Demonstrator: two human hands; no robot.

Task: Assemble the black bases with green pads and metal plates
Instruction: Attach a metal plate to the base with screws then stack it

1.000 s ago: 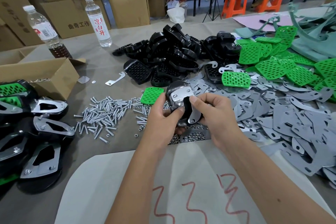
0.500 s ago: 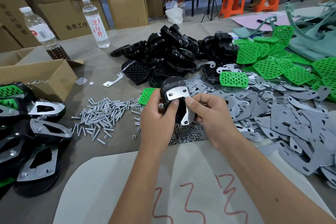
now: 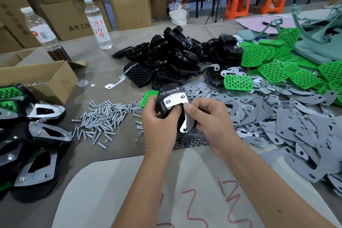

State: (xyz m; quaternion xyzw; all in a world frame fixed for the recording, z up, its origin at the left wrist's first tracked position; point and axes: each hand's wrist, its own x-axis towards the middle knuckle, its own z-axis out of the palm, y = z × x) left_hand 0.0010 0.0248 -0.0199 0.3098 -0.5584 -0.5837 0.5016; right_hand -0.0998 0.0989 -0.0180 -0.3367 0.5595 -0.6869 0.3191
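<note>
Grey table was crowded w/ parts: loose black bases piled at centre, green pads and grey metal plates to the right, screws to the left. Above the table's near edge, left hand gripped one black base from its left side, fingers curled round it. Right hand pinched a shiny plate lying across the base's face, thumb on the plate's lower edge.

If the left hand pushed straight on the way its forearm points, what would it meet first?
Probably the lone green pad just beyond the left hand and the black base it grips; the black pile lies farther on. Depth is unclear.
</note>
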